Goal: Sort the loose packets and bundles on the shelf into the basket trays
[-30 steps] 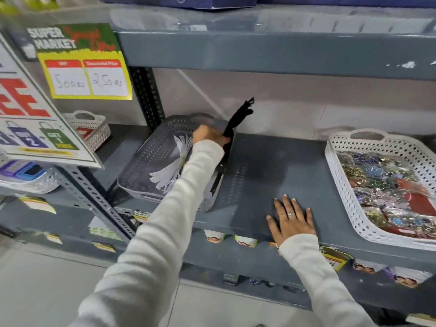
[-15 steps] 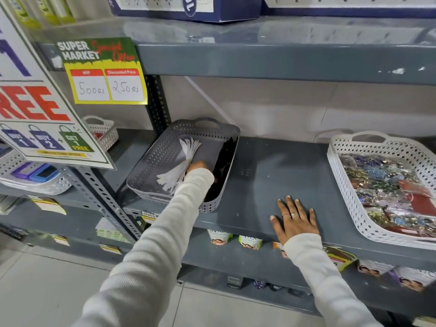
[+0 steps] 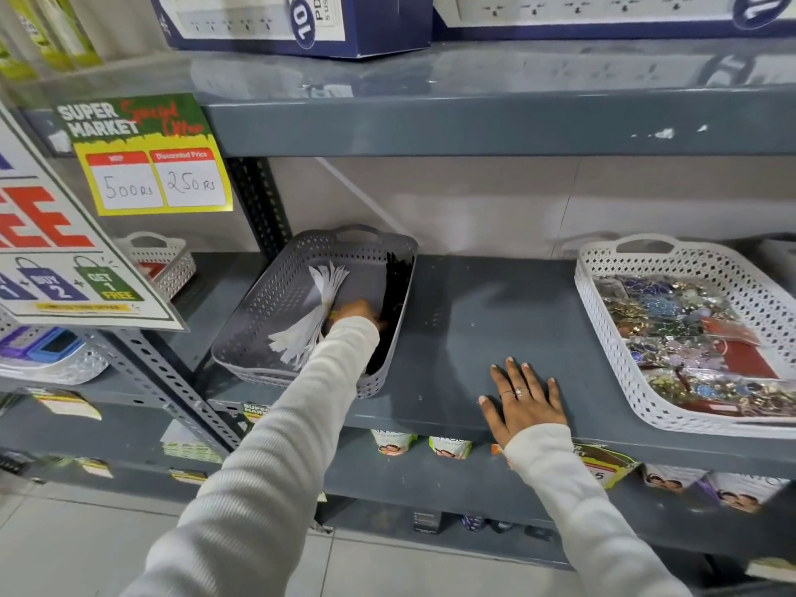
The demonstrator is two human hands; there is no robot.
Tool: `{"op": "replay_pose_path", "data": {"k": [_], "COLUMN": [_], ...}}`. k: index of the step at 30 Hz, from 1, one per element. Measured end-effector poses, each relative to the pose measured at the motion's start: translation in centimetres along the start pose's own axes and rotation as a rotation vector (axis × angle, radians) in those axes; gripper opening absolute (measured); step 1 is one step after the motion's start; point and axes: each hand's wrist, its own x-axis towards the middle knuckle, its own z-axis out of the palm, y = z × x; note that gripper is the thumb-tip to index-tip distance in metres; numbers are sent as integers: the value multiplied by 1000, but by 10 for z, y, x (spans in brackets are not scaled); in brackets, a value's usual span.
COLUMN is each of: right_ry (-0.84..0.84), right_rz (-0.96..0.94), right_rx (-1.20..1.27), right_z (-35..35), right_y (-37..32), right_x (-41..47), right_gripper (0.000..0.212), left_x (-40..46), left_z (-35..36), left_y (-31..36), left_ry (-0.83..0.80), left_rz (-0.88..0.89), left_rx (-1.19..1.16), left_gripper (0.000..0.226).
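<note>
A grey basket tray stands on the grey shelf, left of centre. Inside it lie a white bundle of strips and, along its right wall, a black bundle. My left hand is down in this tray between the two bundles, its fingers against the black one; the sleeve hides its grip. My right hand lies flat on the bare shelf near the front edge, fingers spread, holding nothing. At the right, a white basket tray holds several packets of colourful trinkets.
A perforated upright post rises just behind the grey tray. A small white basket sits further left, partly behind a slanted offer sign. A price card hangs from the upper shelf, which carries blue boxes.
My left hand has lowered the black bundle from upright above the grey tray to lying inside it along the right wall. My right hand has stayed flat on the shelf.
</note>
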Motion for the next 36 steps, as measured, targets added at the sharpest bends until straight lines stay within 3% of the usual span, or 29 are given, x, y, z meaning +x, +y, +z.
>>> {"op": "replay_pose_path", "data": {"k": [2,6,11,16,20,25,30,33,36], "right_ry": [-4,-11,-14,-32,-47,-50,-52,-63,-73], "right_rz": [3,7,5,8,6,-2,-3,0,21], "right_rx": [2,-8,-5,-9,-16,7,3,23,-18], "right_z": [1,2,1,-1,0,-3,-5,-5,-4], "right_y": [0,1,0,0,0,-1,1,-2,-1], "right_x": [0,1,0,0,-1,0,0,-3,0], "right_gripper": [97,83,100,62,62,60,63,90,76], "left_x": [-1,-1,5,0,3,9,13,5,-2], "left_z": [-2,0,9,13,14,20,21,15,7], "left_y": [-1,-9,-19,-14,-8,-2,-3,-5,-3], "left_ry": [-11,4,97,42,-48,8,8,-15,147], "left_rz": [33,76,132,150,175,120,149,151,112], "left_rx": [32,117,160,126,20,-240,-169,-54,44], "left_gripper": [48,49,40,37,47,41,43,46,53]}}
